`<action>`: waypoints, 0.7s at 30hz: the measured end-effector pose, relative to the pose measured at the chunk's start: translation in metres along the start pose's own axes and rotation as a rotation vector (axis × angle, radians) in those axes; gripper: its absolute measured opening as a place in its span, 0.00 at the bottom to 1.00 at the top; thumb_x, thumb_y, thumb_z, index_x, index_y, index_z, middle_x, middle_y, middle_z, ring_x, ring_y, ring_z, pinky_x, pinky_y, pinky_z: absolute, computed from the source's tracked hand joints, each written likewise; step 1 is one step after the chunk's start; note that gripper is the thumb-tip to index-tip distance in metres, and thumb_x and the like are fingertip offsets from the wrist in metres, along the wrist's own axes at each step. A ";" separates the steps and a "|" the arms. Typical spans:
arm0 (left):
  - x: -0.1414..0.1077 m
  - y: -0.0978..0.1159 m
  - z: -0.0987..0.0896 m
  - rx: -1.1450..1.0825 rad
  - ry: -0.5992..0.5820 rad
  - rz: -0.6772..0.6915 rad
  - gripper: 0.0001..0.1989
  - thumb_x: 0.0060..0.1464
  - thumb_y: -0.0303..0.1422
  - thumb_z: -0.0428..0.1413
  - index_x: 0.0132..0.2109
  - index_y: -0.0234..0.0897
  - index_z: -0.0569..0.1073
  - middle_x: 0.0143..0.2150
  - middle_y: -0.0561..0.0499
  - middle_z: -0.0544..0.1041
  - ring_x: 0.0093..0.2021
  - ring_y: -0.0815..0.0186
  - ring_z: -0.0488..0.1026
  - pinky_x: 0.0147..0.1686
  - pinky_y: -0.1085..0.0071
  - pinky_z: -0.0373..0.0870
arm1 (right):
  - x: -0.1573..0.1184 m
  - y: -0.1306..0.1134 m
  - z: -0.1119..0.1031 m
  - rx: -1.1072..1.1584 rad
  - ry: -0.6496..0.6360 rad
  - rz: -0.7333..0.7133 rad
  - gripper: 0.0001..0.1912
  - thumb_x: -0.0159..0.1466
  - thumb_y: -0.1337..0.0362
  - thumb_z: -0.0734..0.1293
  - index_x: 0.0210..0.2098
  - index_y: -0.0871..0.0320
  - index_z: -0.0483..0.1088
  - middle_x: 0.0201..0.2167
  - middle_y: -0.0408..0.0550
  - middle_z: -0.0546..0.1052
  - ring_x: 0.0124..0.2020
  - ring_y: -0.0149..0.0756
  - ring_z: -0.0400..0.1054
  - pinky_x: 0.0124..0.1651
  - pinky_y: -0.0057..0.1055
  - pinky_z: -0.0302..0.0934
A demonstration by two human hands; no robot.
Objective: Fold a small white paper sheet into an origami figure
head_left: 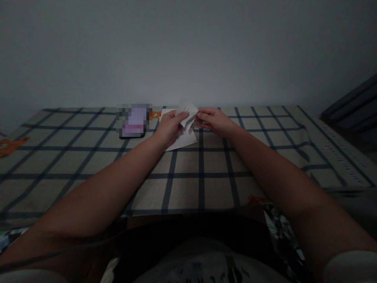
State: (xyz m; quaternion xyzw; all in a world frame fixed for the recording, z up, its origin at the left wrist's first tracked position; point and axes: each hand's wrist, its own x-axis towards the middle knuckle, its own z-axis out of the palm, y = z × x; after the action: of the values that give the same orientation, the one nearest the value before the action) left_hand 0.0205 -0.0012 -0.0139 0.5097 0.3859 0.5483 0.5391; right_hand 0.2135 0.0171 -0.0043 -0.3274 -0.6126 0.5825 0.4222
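A folded or crumpled piece of white paper [188,113] is held up between my two hands. My left hand [171,127] grips its left side, thumb on top. At the paper's right edge my right hand [213,120] pinches it between thumb and fingers. Beneath them, a flat white sheet with dark marks [188,140] lies on the checked tablecloth, partly covered by my left hand and the held paper.
A phone [135,122] with a lit, blurred screen lies left of my hands. The blue-striped tablecloth [185,188] covers the table up to a grey wall [188,51]. A dark slatted object [353,102] stands at the far right.
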 end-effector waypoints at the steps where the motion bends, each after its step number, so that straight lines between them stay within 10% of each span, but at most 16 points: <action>1: 0.000 0.000 0.000 -0.012 0.001 -0.002 0.14 0.48 0.42 0.67 0.37 0.37 0.79 0.34 0.48 0.82 0.30 0.66 0.77 0.31 0.70 0.73 | 0.000 -0.001 0.001 -0.003 -0.001 0.000 0.17 0.60 0.53 0.78 0.39 0.58 0.76 0.34 0.44 0.79 0.36 0.29 0.73 0.35 0.23 0.67; 21: -0.005 0.004 0.003 -0.061 -0.026 0.000 0.14 0.46 0.40 0.71 0.35 0.35 0.80 0.32 0.49 0.81 0.30 0.67 0.76 0.32 0.71 0.71 | 0.003 0.005 -0.001 0.036 -0.028 -0.012 0.22 0.57 0.51 0.79 0.45 0.57 0.75 0.34 0.44 0.80 0.36 0.31 0.74 0.35 0.24 0.69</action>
State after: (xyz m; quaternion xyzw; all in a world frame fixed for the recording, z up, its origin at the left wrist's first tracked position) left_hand 0.0228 -0.0069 -0.0105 0.4999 0.3619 0.5533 0.5595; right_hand 0.2129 0.0207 -0.0084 -0.3078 -0.6097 0.5957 0.4227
